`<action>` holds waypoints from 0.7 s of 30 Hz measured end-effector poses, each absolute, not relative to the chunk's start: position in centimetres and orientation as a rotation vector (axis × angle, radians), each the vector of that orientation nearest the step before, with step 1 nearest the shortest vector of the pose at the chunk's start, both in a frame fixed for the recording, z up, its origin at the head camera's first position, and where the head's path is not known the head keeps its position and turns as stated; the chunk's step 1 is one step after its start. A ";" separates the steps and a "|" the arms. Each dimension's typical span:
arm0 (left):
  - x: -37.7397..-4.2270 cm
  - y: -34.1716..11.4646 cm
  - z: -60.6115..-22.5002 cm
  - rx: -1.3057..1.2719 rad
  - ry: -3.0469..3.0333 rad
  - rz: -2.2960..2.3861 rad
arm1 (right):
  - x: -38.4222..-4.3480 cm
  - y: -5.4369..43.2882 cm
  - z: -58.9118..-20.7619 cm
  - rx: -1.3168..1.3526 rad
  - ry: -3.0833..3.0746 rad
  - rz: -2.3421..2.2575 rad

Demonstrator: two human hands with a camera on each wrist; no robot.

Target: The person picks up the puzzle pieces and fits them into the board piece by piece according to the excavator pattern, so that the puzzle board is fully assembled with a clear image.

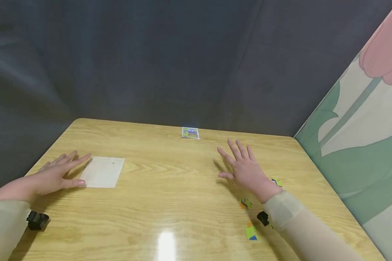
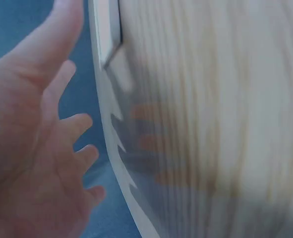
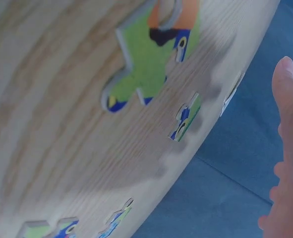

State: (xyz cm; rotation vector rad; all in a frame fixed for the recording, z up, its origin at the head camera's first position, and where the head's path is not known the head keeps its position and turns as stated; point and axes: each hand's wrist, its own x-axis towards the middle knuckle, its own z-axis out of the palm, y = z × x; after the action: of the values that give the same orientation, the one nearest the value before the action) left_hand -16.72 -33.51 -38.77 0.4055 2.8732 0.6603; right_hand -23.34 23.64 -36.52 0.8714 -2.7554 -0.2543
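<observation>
At the left of the head view, my left hand (image 1: 57, 174) hovers with fingers spread beside a white square tray (image 1: 102, 173). Its thumb tip overlaps the tray's near corner in that view; whether they touch I cannot tell. The left wrist view shows this hand (image 2: 42, 144) holding nothing, its shadow on the wood. My right hand (image 1: 248, 174) is also spread, raised above the table's right side. Around and beneath that forearm lie several loose jigsaw puzzle pieces, including a green and orange piece (image 1: 250, 232) and a green piece (image 1: 247, 203). The right wrist view shows another green puzzle piece (image 3: 185, 116).
A small colourful picture card (image 1: 190, 133) lies at the back edge of the wooden table (image 1: 170, 203). Behind stands a dark curtain (image 1: 183, 65), and a flower-patterned panel (image 1: 362, 145) borders the right side.
</observation>
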 end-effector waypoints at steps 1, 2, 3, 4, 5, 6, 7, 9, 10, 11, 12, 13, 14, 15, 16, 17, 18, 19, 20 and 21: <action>-16.7 -33.7 -38.9 0.408 2.854 0.664 | -23.3 23.7 -36.6 0.873 -2.752 -0.245; -16.7 -33.9 -39.0 0.407 2.832 0.675 | -23.2 23.7 -36.7 0.869 -2.751 -0.248; -16.8 -34.0 -39.1 0.404 2.814 0.679 | -23.2 23.8 -36.8 0.867 -2.747 -0.240; -16.8 -34.1 -39.2 0.404 2.803 0.673 | -23.1 23.8 -36.9 0.859 -2.747 -0.236; -16.9 -34.1 -39.2 0.411 2.796 0.666 | -23.1 23.7 -37.0 0.851 -2.747 -0.229; -17.0 -34.1 -39.2 0.416 2.791 0.660 | -23.1 23.7 -37.0 0.844 -2.741 -0.221; -17.2 -34.1 -39.2 0.422 2.787 0.654 | -23.0 23.7 -37.0 0.837 -2.738 -0.212; -17.5 -33.9 -39.2 0.423 2.786 0.629 | -22.9 23.7 -37.0 0.825 -2.738 -0.201; -17.6 -33.8 -39.2 0.419 2.789 0.609 | -22.9 23.7 -37.0 0.819 -2.744 -0.199; -17.8 -33.6 -39.3 0.418 2.795 0.592 | -22.9 23.7 -36.9 0.818 -2.744 -0.200; -18.0 -33.3 -39.3 0.405 2.800 0.570 | -22.9 23.7 -36.9 0.818 -2.740 -0.199; -18.1 -33.0 -39.4 0.400 2.806 0.550 | -22.9 23.6 -36.9 0.817 -2.739 -0.198; -18.3 -32.5 -39.4 0.394 2.810 0.531 | -22.9 23.6 -36.8 0.818 -2.738 -0.195; -18.5 -32.0 -39.4 0.391 2.809 0.517 | -22.8 23.6 -36.8 0.821 -2.734 -0.184; -18.7 -31.4 -39.4 0.390 2.810 0.501 | -22.8 23.5 -36.7 0.820 -2.736 -0.172; -18.8 -30.8 -39.3 0.397 2.809 0.494 | -22.8 23.4 -36.7 0.823 -2.733 -0.156; -19.0 -30.1 -39.2 0.403 2.806 0.487 | -22.8 23.4 -36.6 0.824 -2.735 -0.134; -19.2 -29.4 -39.1 0.414 2.803 0.486 | -22.7 23.4 -36.5 0.826 -2.745 -0.104; -19.4 -28.6 -39.0 0.426 2.800 0.480 | -22.7 23.3 -36.3 0.828 -2.759 -0.059; -19.6 -27.9 -38.9 0.445 2.800 0.472 | -22.6 23.3 -36.1 0.831 -2.772 -0.006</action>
State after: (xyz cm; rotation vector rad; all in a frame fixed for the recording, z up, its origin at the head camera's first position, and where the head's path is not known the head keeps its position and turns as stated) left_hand -19.56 -27.87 -38.85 0.4453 2.7999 0.4720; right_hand -22.64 23.33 -36.09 0.8305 -2.7723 -0.0060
